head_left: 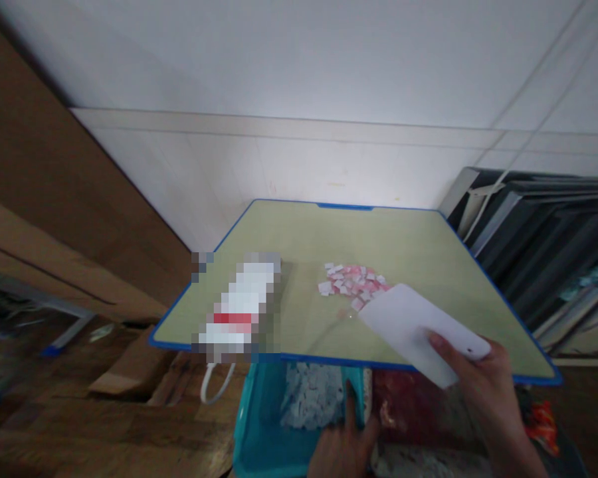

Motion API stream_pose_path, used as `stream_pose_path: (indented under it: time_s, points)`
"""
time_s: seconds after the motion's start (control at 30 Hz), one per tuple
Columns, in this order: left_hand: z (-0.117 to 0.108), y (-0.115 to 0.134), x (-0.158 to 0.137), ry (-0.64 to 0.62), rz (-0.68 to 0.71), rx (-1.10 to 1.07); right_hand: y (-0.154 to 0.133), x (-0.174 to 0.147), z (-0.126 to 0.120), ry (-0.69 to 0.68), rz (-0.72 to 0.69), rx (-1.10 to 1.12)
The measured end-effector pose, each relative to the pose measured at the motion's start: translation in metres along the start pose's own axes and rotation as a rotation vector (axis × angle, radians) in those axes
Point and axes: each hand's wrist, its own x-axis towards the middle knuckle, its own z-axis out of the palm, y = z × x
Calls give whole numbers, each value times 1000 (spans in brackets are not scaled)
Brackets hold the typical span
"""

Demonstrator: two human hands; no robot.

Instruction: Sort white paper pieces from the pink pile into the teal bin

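The right hand (483, 375) is clamping its fingers on the scraper (403, 318), seemingly so its edge is meeting the scraps (351, 282) on the worktop (289, 232), while the left hand (341, 451) is overlapping the bin (262, 445), grip unclear.

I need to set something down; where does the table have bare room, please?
Bare: the table between the scraps and the back edge, and at right, behind the white scraper. Crowded: around the scraps and at the left, where a blurred object lies.

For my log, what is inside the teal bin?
The teal bin holds a pile of pale scraps; what lies beneath them or behind the left hand is hidden.
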Motion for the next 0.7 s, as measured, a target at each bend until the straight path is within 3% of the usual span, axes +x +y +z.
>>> stream_pose_path:
  time_s: [0.13,0.3,0.47,0.7]
  points:
    - [-4,0,0,3,5,19,-6,17,-4,47,-148,-63]
    - [-15,2,1,-112,-47,39,-21,23,17,-184,-317,-237]
    - [-8,0,0,-108,-33,61,-19,21,28,-277,-382,-267]
    - [-9,1,0,-105,-33,54,-22,15,13,-151,-354,-250]
